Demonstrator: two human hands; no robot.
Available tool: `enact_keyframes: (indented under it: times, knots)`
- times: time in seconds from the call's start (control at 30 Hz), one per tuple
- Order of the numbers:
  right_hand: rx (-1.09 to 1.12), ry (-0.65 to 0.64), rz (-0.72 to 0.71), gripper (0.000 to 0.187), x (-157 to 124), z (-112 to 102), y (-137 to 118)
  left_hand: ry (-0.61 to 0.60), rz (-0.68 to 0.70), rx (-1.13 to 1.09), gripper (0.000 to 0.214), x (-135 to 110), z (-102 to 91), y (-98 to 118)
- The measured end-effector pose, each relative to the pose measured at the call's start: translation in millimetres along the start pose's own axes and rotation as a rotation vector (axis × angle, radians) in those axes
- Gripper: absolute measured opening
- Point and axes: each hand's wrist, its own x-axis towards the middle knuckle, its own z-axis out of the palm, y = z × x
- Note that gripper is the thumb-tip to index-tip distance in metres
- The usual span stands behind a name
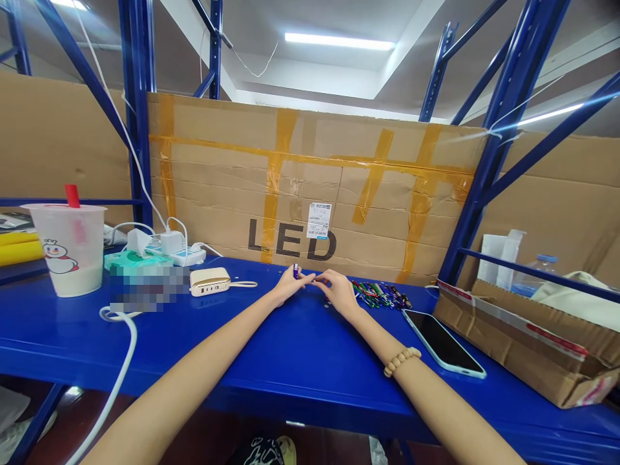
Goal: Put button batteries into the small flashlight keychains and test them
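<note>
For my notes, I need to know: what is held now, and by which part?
The left hand pinches a small purple piece by its lower end; whether the right hand holds anything cannot be told.

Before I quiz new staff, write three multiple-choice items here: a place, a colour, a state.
1. Where is the smartphone relative to the right hand?
A) To its right on the blue shelf
B) On the power strip
C) On the floor
2. What colour is the straw in the plastic cup?
A) Green
B) Red
C) White
3. How does the cardboard box stand?
A) Taped shut
B) Open-topped
C) Upside down

1 A, it lies right of the hand; 2 B, red tops the lid; 3 B, flaps stand open.
</note>
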Motion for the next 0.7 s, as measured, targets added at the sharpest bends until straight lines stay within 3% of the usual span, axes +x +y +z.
enact_keyframes:
  times: [0.13, 0.27, 0.57, 0.7]
  knots:
    - [0.11, 0.124, 0.08, 0.023, 0, -1, -1, 0.041, 0.122, 0.165, 0.034, 3, -0.3, -3]
    - [0.126, 0.182, 0.039, 0.03, 0, -2, -5, 0.11, 0.159, 0.424, 0.03, 7, -1.4, -8]
    - [0.151, 0.114, -0.152, 0.029, -3, 8, -19, 0.044, 0.205, 0.447, 0.029, 5, 3.1, -9]
    - [0.195, 0.162, -0.2, 0.026, -3, 10, -17, 0.046, 0.214, 0.439, 0.028, 5, 2.7, -9]
